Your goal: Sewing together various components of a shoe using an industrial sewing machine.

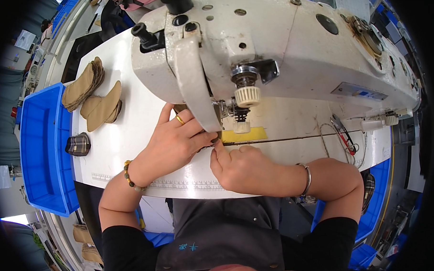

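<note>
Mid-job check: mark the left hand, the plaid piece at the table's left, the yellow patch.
Left hand [171, 142]: head view, on the back of the hand.
Plaid piece [78, 144]: head view, middle of its visible face.
Yellow patch [248, 134]: head view, middle of its flat surface.

Left hand [171, 146] and right hand [244, 169] meet at a mostly hidden brown piece [180, 107]; above their grip hangs a sewing machine [215, 35], with tan pieces [101, 110] leftward.

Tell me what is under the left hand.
Under the left hand, a sliver of brown material shows at the far edge; the hand and sewing machine hide the rest.
</note>
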Action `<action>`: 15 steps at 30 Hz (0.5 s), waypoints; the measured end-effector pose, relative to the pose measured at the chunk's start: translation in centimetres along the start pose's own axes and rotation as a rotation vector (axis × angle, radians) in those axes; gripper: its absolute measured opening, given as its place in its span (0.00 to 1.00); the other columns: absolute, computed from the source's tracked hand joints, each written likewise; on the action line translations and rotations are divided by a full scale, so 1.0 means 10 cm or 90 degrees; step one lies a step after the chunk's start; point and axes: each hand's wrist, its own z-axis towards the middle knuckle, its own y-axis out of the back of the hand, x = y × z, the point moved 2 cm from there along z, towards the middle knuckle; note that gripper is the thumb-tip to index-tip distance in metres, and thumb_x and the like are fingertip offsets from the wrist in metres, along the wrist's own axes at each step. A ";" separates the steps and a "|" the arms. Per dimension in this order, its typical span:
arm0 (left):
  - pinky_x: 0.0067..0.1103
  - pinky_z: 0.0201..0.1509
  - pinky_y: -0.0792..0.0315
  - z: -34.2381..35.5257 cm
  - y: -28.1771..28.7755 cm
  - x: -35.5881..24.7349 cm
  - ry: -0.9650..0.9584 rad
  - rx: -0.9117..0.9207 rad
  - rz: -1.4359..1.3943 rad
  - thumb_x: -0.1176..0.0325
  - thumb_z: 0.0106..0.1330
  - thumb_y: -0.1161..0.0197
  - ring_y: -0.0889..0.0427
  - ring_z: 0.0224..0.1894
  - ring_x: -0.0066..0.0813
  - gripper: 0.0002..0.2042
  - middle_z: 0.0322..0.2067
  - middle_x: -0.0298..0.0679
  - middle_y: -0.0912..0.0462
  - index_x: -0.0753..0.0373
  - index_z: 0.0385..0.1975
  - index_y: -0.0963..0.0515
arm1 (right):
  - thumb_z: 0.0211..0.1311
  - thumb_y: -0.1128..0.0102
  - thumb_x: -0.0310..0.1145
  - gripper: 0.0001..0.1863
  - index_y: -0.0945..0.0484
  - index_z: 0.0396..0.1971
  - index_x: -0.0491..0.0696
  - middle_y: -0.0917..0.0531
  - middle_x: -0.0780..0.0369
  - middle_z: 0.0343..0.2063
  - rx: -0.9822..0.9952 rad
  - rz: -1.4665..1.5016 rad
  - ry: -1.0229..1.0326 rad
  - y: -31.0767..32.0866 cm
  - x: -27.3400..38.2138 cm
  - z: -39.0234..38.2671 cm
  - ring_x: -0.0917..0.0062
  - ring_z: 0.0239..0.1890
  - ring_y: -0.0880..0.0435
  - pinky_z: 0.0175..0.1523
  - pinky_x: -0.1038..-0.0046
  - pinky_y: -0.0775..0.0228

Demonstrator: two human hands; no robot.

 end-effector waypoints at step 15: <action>0.31 0.46 0.42 0.02 -0.11 0.02 -0.040 -0.066 -0.050 0.71 0.46 0.29 0.26 0.38 0.26 0.11 0.35 0.25 0.20 0.54 0.32 0.14 | 0.44 0.41 0.31 0.14 0.18 0.26 0.34 0.15 0.43 0.30 -0.009 0.000 0.018 -0.01 0.00 0.00 0.77 0.16 0.19 0.18 0.78 0.31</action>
